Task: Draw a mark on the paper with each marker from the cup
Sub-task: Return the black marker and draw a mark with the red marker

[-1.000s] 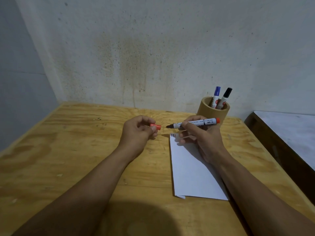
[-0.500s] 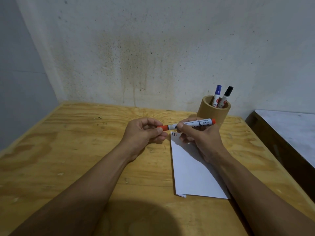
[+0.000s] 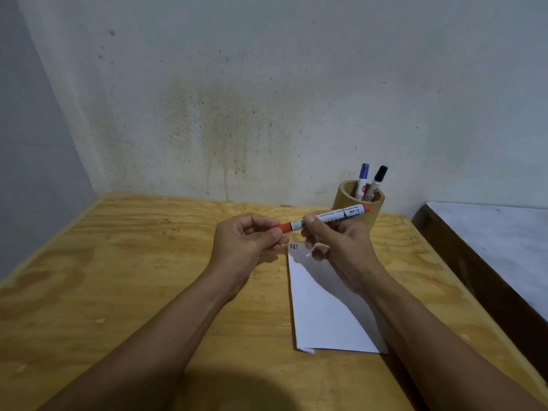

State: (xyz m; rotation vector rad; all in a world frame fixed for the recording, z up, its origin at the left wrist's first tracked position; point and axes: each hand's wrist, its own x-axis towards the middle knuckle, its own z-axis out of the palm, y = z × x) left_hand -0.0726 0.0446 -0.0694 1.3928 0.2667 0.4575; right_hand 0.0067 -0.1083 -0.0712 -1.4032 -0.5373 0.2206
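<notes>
A: Where is the red marker point(image 3: 329, 218)?
B: Middle of the frame. The right hand point(image 3: 341, 247) grips its body; the left hand point(image 3: 246, 241) pinches its cap, above the paper point(image 3: 323, 315).
A: The cup point(image 3: 345, 200)?
B: Behind.

Plywood table point(image 3: 118, 262): white paper point(image 3: 323, 318), wooden cup point(image 3: 344, 200) on top.

Both hands, left point(image 3: 246, 241) and right point(image 3: 338, 247), on red marker point(image 3: 329, 218) above paper point(image 3: 323, 315); cup point(image 3: 344, 200) behind
</notes>
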